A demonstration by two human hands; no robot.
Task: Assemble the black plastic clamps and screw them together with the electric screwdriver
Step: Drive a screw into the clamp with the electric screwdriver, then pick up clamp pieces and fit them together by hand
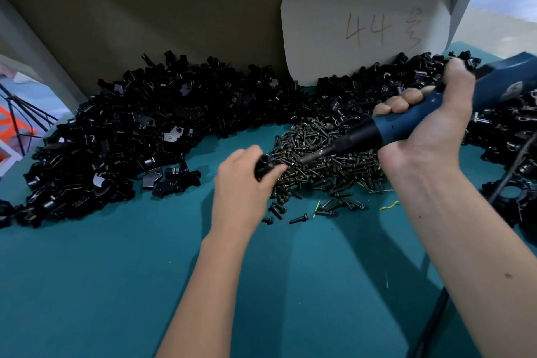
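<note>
The left hand (241, 180) is pinching a black plastic clamp (265, 167) over the screw pile (325, 160). The right hand (430, 122) is gripping the electric screwdriver (406, 122), its long axis slanting down-left, its bit (312, 157) lying just right of the clamp.

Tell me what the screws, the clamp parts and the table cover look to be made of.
Screws: likely metal, dark bronze-toned with small glints.
Clamp parts: probably moulded plastic, black, glossy highlights on the edges.
Table cover: teal, matte, possibly fabric or a rubber mat; I cannot tell which.
</note>
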